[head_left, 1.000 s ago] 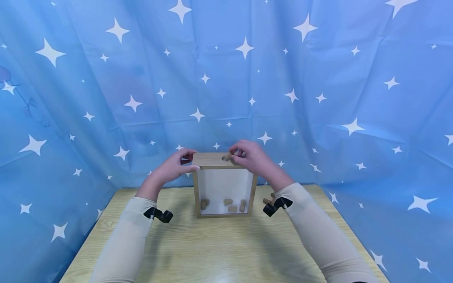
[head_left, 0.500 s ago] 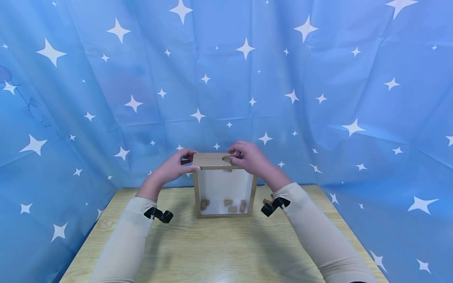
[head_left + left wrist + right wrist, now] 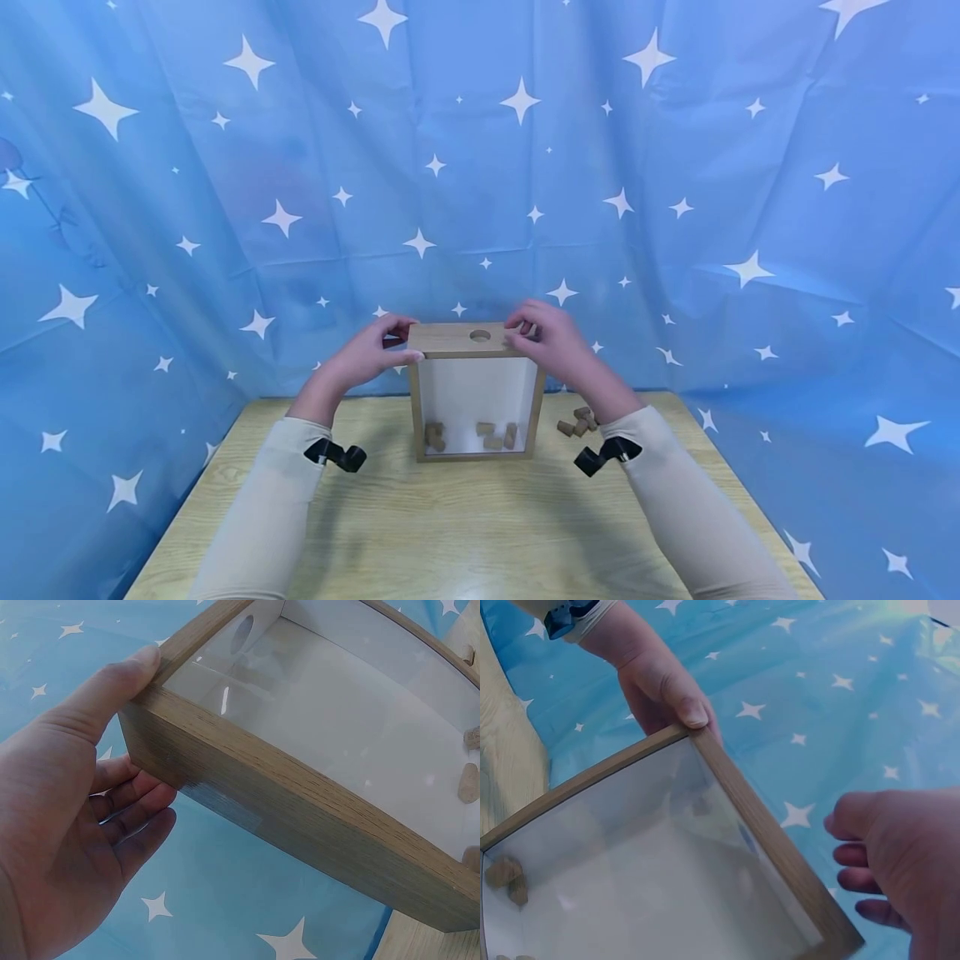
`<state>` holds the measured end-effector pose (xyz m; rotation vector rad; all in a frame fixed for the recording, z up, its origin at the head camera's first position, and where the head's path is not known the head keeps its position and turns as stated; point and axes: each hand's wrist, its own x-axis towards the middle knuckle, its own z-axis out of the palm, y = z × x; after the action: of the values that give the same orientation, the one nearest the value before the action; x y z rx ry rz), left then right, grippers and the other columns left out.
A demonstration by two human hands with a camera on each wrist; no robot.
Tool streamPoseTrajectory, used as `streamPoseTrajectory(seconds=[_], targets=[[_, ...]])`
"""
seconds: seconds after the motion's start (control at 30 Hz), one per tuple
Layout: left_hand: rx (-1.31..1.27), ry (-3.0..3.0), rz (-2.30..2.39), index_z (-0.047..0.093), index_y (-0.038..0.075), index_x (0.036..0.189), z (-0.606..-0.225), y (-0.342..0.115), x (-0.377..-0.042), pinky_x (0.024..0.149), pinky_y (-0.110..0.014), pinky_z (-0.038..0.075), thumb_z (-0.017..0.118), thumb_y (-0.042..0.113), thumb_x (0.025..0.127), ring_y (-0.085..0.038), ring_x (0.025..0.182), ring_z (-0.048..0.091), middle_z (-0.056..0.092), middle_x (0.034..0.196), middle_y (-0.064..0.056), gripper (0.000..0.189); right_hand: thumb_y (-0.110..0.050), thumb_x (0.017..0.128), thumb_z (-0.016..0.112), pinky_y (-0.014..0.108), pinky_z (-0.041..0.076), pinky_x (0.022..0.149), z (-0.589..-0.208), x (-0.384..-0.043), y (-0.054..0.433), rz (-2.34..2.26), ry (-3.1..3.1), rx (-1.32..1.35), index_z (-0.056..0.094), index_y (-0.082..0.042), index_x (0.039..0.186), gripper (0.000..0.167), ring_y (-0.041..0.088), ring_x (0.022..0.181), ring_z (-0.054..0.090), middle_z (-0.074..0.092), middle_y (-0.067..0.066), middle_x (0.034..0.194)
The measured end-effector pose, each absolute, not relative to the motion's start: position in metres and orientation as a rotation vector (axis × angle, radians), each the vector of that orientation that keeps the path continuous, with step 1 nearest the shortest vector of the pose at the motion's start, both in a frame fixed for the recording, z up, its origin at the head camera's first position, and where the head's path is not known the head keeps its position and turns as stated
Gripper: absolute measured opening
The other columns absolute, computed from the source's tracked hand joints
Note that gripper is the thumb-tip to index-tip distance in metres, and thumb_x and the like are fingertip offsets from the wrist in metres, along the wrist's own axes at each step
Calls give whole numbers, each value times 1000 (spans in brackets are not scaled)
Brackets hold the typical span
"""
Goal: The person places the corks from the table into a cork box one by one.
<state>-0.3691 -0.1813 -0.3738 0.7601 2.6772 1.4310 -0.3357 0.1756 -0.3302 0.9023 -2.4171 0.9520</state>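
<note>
An upright wooden box with a clear front and a white back stands at the far part of the table. A round hole opens in its top. Several small corks lie on its floor, some in the left corner. My left hand grips the box's upper left corner, thumb on the front edge and fingers behind, as the left wrist view confirms. Over the top's right end is my right hand. Its fingers are loosely curled, with nothing between them; in the right wrist view that hand stands apart from the frame.
Several loose corks lie on the wooden table to the right of the box, below my right forearm. A blue curtain with white stars hangs behind the table and along both sides.
My right hand pinched a cork at the hole, let it go into the box and moved right. Another cork now lies in the left corner. My left hand keeps its grip.
</note>
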Motion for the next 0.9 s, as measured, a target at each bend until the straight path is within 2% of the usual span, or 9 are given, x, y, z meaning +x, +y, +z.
streamPoseTrajectory(seconds=[0.2,0.47,0.7,0.9], targets=[[749,2676,1431,52,11,159,-372,-181,-368,116,-60,49,86,44,99,-41,146,51,55,151,-16,77,-1,101,78,39,58,79,-339,-328,201,986,-2304,849,79,-1,106,5,21,91,65,72,6,103],[756,2661,1437,53,10,158,-372,-181,-370,117,-59,49,86,44,99,-40,145,51,55,151,-16,76,3,100,78,29,55,74,-360,-327,242,998,-2215,756,79,-3,101,7,17,88,65,72,4,97],[746,2649,1436,52,10,159,-372,-181,-371,118,-59,48,86,44,99,-40,146,51,56,151,-16,76,-1,103,77,29,55,72,-382,-325,273,988,-2312,624,80,-7,103,7,19,85,63,71,4,97],[741,2640,1435,53,9,158,-373,-182,-374,116,-59,49,86,43,99,-39,144,52,56,150,-16,75,-7,107,74,30,54,73,-406,-325,299,943,-2443,540,79,-5,106,5,21,89,63,70,7,102]])
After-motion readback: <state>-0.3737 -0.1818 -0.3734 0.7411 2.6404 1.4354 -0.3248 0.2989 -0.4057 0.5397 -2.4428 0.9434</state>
